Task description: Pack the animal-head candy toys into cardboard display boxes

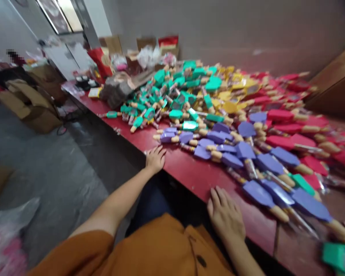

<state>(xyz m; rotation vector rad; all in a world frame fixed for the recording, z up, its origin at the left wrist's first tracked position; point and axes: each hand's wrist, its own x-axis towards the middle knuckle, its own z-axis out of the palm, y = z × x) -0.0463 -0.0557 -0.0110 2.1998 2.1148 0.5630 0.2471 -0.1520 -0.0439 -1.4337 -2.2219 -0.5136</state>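
My left hand lies flat on the near edge of the red table, fingers spread a little, holding nothing. Farther right, my right hand also rests on the table edge with its fingers stretched out and nothing in them. Beyond both hands is a large heap of spatulas with wooden handles. Purple spatulas are nearest to my hands, green ones lie behind to the left, yellow ones at the back middle, and red ones to the right.
A grey cloth bundle and a red bag are at the table's far left. Cardboard boxes stand on the floor at left. A large carton is at the right. A green item sits in the bottom right corner.
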